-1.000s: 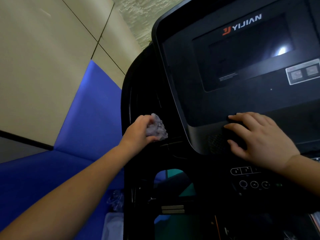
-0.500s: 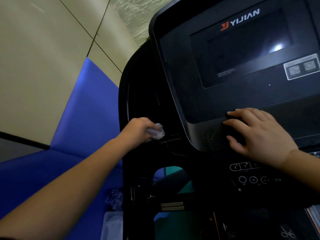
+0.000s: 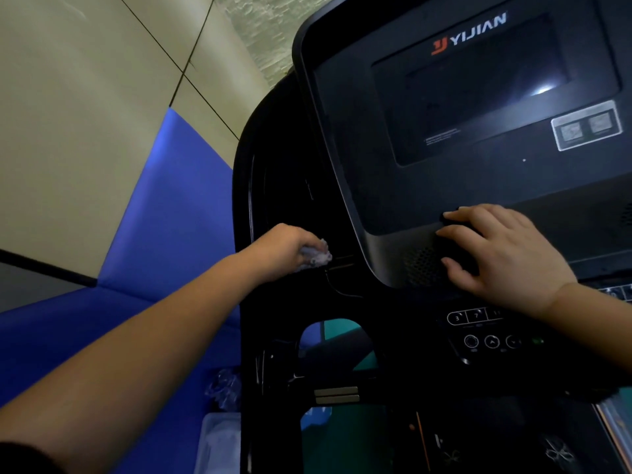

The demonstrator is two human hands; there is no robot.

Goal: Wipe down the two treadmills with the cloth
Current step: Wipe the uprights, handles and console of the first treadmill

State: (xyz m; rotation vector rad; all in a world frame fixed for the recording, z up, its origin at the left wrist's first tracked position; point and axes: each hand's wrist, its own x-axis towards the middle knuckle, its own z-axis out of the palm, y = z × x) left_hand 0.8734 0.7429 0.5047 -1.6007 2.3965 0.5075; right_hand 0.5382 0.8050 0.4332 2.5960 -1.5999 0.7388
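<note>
Gripping a small crumpled pale cloth (image 3: 316, 256) in the left hand (image 3: 284, 249), with fingers curled tight round the wad and only a ragged edge poking out past the knuckles. Pressing that cloth against the black left side frame of the treadmill (image 3: 273, 165), just beside a thin horizontal seam and left of the console's rounded lower corner. Reaching in from the lower left with a bare forearm, across blue padding (image 3: 164, 217) below a beige panelled wall (image 3: 68, 131). Resting the right hand (image 3: 502, 254) flat on the lower edge of the console (image 3: 376, 186), with fingers straight and slightly spread, gripping nothing; fingertips on a dark raised piece just above the speaker grille (image 3: 422, 266), thumb out to the side below. Too dark there to tell what that raised piece is. Above the right hand, a dark screen (image 3: 478, 104) with one bright glare spot, a red and white YIJIAN logo (image 3: 468, 32) over it, and a pale framed sticker (image 3: 586, 126) to its right. Below the right wrist, a row of numbered keys (image 3: 475, 316) and a row of round buttons (image 3: 490, 342) on the black control panel. Between the two hands, well apart, the console's left edge. Down at the lower left, beside the treadmill's upright, something clear and crinkled (image 3: 224, 388) over a pale box (image 3: 219, 439), too dim to name.
</note>
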